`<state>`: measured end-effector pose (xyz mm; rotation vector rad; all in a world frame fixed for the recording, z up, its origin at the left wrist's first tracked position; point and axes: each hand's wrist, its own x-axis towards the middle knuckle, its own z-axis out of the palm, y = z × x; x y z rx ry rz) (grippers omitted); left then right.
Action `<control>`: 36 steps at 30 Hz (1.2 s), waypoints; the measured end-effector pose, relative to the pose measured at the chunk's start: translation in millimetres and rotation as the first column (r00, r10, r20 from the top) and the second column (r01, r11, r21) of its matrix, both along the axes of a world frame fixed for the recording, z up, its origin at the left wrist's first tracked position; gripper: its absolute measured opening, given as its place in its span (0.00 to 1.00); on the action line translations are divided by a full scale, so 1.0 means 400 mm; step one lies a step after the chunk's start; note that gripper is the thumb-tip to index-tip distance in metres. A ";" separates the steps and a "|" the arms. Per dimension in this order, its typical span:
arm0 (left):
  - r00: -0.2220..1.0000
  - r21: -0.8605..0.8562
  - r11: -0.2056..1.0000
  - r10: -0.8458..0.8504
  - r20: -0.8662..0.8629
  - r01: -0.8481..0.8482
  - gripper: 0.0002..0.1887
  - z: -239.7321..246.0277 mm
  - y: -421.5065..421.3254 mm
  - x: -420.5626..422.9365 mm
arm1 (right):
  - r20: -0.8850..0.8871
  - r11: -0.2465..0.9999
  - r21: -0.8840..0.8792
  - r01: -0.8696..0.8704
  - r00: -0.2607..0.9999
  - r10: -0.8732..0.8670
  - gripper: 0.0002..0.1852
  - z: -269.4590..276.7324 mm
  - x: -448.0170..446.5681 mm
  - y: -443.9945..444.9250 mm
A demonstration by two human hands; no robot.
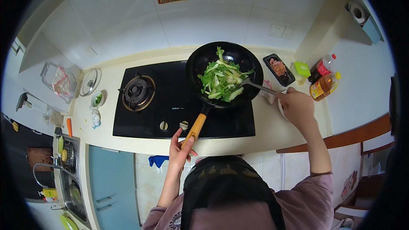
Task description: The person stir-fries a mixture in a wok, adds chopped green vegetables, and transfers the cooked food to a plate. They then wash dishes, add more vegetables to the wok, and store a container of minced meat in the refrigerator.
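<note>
A black wok (pixel 195 70) sits over the right side of the cooktop, with chopped leafy greens (pixel 220 78) heaped in it. My left hand (pixel 179 150) is on its wooden handle (pixel 195 129), thumb on top, and the forefinger reaches close to the right control knob (pixel 183 125). In my right hand (pixel 298 105) is the handle of a metal cooking spatula (pixel 263 88). Its blade lies in the wok at the right of the greens, partly covered by them.
Right of the wok stand a black tray of chopped meat (pixel 278 69), a green-lidded container (pixel 301 70), a dark bottle (pixel 322 67) and an oil bottle (pixel 325 87). To the left are a bare burner (pixel 135 91), a small bowl of chopped greens (pixel 97 99), a glass lid (pixel 90 82) and a sink (pixel 74 195).
</note>
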<state>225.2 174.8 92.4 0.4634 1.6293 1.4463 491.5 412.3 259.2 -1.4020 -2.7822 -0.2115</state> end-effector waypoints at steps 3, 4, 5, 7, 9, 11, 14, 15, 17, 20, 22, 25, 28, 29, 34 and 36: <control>0.999 0.032 0.999 0.012 0.035 -0.013 0.42 -0.005 0.001 0.000 | 0.014 0.999 -0.038 -0.022 1.000 0.022 0.11 0.011 0.022 -0.001; 0.999 0.029 0.999 0.014 0.037 -0.015 0.42 -0.006 0.001 0.000 | 0.014 0.998 -0.030 -0.060 0.998 0.060 0.12 0.011 0.030 -0.001; 1.000 0.032 0.999 0.008 0.029 -0.009 0.42 -0.004 0.001 0.000 | -0.005 0.993 -0.023 -0.114 0.993 0.114 0.13 0.008 0.033 0.000; 0.999 0.017 1.000 0.016 0.028 -0.016 0.42 -0.001 0.000 0.002 | -0.012 0.995 -0.025 -0.092 0.996 0.091 0.14 0.003 0.038 0.006; 1.000 0.025 1.000 0.009 0.019 -0.010 0.42 0.003 -0.001 0.003 | -0.047 0.996 -0.064 -0.061 0.997 0.058 0.14 -0.004 0.029 0.012; 1.000 0.027 1.000 0.010 0.028 -0.011 0.42 0.006 -0.002 0.004 | -0.045 0.989 -0.126 0.073 0.996 -0.079 0.14 -0.008 0.014 0.014; 0.999 0.035 0.999 0.004 0.035 -0.006 0.42 0.009 -0.001 0.005 | -0.138 0.990 -0.128 -0.052 0.990 0.034 0.13 -0.033 -0.026 0.005; 1.000 0.032 0.999 0.002 0.025 -0.002 0.42 0.009 -0.001 0.005 | -0.184 0.986 -0.114 -0.122 0.978 0.099 0.13 -0.048 -0.038 0.002; 1.000 0.027 1.000 -0.001 0.016 0.001 0.42 0.009 -0.002 0.005 | -0.182 0.969 -0.172 -0.175 0.973 0.143 0.13 -0.088 -0.054 -0.003; 1.000 0.050 0.999 -0.004 0.019 0.003 0.42 0.004 -0.003 0.005 | -0.307 0.975 -0.165 -0.149 0.947 0.093 0.11 -0.143 -0.049 0.049; 1.000 0.034 0.999 -0.004 0.021 0.003 0.42 0.002 -0.003 0.005 | -0.376 0.986 -0.125 -0.110 0.925 0.055 0.12 -0.183 -0.061 0.105; 1.000 0.039 0.999 -0.003 0.027 0.002 0.42 0.001 -0.002 0.005 | -0.508 0.999 -0.041 -0.034 0.862 0.008 0.14 -0.254 -0.162 0.165; 1.000 0.056 0.998 -0.008 0.021 0.007 0.42 0.003 -0.003 0.006 | -0.417 0.983 -0.168 0.080 0.897 -0.144 0.16 -0.320 -0.255 0.153; 1.000 0.037 0.999 -0.005 0.014 0.004 0.42 0.003 -0.003 0.007 | -0.402 0.986 -0.155 0.062 0.908 -0.120 0.16 -0.331 -0.267 0.133; 1.000 0.068 0.998 0.003 0.027 -0.005 0.42 0.000 -0.005 0.007 | -0.381 0.997 -0.058 -0.056 0.924 0.030 0.14 -0.253 -0.175 0.067; 0.999 0.075 0.997 0.012 0.036 -0.015 0.42 -0.003 -0.005 0.008 | -0.365 0.996 -0.084 -0.002 0.931 -0.029 0.14 -0.193 -0.093 0.071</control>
